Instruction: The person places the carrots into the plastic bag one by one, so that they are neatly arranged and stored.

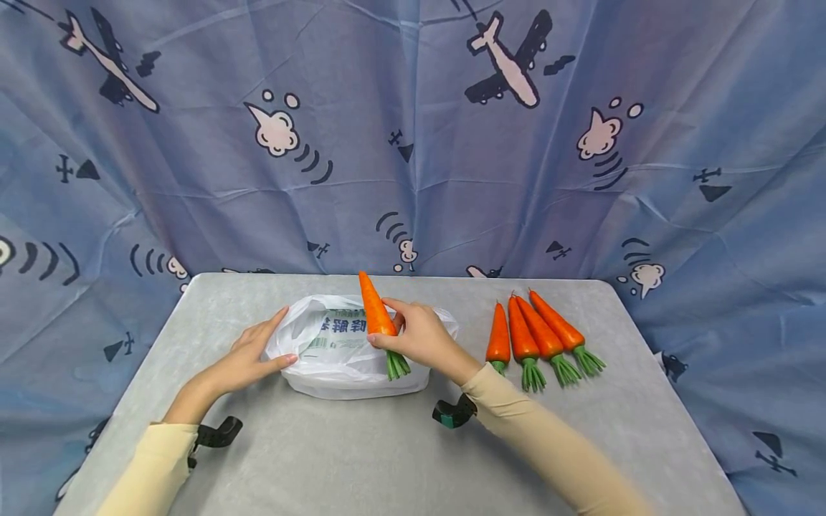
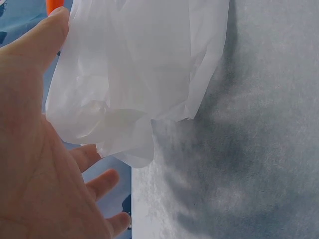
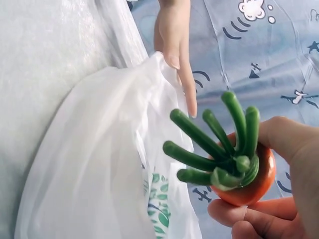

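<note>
Over the crumpled white plastic bag (image 1: pixel 348 376), the right hand (image 1: pixel 421 333) pinches an orange, green-stemmed carrot (image 1: pixel 376 309). The left hand (image 1: pixel 248 360), fingers spread, props the bag wide; any slip and its limp plastic could sag, snagging the carrot.

The bag (image 1: pixel 335 383) looks like thin, creased plastic. The held carrot (image 1: pixel 376 309) at the bag is smooth and glossy, and the four carrots (image 1: pixel 540 335) right of the bag shine similarly. Under the bag, the table (image 1: pixel 361 459) looks matt. The curtain (image 1: pixel 426 186) behind the bag is matt, wrinkled cloth.
</note>
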The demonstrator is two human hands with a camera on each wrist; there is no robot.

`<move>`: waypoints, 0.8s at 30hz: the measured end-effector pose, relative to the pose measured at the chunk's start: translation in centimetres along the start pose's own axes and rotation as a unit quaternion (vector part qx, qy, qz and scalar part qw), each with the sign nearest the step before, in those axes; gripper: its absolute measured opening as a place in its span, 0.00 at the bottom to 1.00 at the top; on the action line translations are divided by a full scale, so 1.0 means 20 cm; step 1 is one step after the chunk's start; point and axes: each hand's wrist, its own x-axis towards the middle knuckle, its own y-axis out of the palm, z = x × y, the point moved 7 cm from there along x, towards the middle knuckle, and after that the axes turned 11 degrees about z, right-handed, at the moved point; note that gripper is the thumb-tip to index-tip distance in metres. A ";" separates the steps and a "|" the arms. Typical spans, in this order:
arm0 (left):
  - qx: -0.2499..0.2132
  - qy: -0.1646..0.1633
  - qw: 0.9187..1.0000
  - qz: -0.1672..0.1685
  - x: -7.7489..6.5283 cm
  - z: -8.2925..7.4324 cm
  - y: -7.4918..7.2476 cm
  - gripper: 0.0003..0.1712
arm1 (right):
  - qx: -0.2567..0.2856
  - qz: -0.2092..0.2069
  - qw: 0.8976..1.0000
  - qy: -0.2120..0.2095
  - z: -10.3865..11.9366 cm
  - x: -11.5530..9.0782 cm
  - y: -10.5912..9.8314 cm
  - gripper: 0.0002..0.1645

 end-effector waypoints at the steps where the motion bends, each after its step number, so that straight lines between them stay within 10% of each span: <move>1: 0.000 0.000 1.000 0.000 0.00 0.00 0.00 0.53 | 0.001 0.002 1.000 -0.002 0.01 0.01 0.01 0.45; 24: -0.001 -0.009 1.000 0.011 0.01 -0.01 -0.01 0.54 | 0.010 0.044 0.998 -0.043 0.13 0.14 0.24 0.43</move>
